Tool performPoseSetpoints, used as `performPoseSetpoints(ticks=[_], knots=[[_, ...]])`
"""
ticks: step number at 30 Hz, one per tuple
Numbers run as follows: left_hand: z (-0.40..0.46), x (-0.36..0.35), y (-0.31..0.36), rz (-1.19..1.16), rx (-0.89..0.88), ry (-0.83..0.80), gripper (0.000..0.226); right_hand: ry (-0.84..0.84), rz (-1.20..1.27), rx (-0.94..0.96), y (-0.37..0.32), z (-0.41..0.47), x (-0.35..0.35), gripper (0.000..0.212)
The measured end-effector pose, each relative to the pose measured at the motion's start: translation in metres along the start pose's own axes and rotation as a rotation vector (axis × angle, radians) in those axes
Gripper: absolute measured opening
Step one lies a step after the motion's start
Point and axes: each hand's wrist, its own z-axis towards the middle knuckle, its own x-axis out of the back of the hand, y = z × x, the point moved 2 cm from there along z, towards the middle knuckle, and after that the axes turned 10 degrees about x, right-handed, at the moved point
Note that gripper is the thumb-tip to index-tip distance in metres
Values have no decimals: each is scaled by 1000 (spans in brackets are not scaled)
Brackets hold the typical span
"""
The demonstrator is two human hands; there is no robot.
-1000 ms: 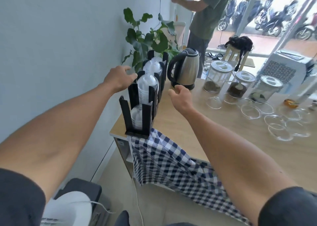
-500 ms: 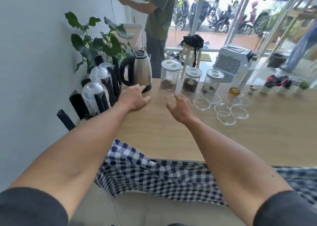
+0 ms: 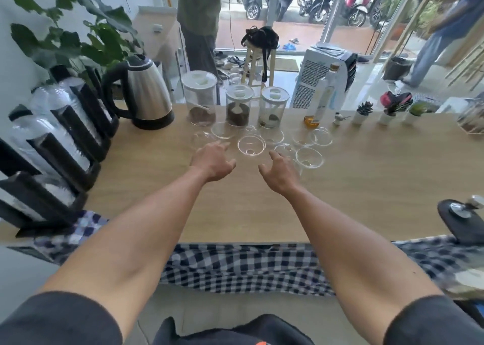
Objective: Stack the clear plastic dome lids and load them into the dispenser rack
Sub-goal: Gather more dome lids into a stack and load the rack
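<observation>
The dome lids (image 3: 251,145) lie loose on the wooden worktop (image 3: 366,187), clustered toward its far edge just in front of the jars. They are thin, clear and round, most resting rim-up like shallow bowls, each with a small hole at the centre; some overlap at their rims, and none are stacked.

The left hand (image 3: 213,162) hovers by the nearest lid on the left of the cluster, fingers loosely spread and holding nothing. The right hand (image 3: 279,170) reaches in beside it, fingers relaxed and apart, also empty, its fingertips close to a lid.

Along the left edge of the worktop stands the black dispenser rack (image 3: 65,145), its slots already holding tall columns of nested clear lids.

Behind the loose lids, three clear jars (image 3: 237,106) with white tops each hold a little dark material at the bottom. A steel kettle (image 3: 146,93) sits toward the far left corner, and a bottle (image 3: 320,101) with a little amber liquid stands right of the jars.

The near half of the worktop is bare wood up to its front edge, where a checked cloth (image 3: 248,266) hangs down.
</observation>
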Motion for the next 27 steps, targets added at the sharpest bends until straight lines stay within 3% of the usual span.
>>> performPoseSetpoints(ticks=[10, 18, 21, 24, 27], knots=[[22, -49, 59, 83, -40, -61, 65, -27, -28, 58, 65, 2, 0, 53], [74, -80, 69, 162, -129, -24, 52, -81, -332, 145, 79, 9, -26, 36], [88, -91, 68, 175, -174, 22, 46, 42, -275, 156, 85, 11, -38, 30], [97, -98, 64, 218, -210, 77, 42, 344, -46, 137, 76, 8, -41, 21], [101, -104, 56, 223, -244, 109, 50, 508, 311, -114, 64, 15, -31, 17]])
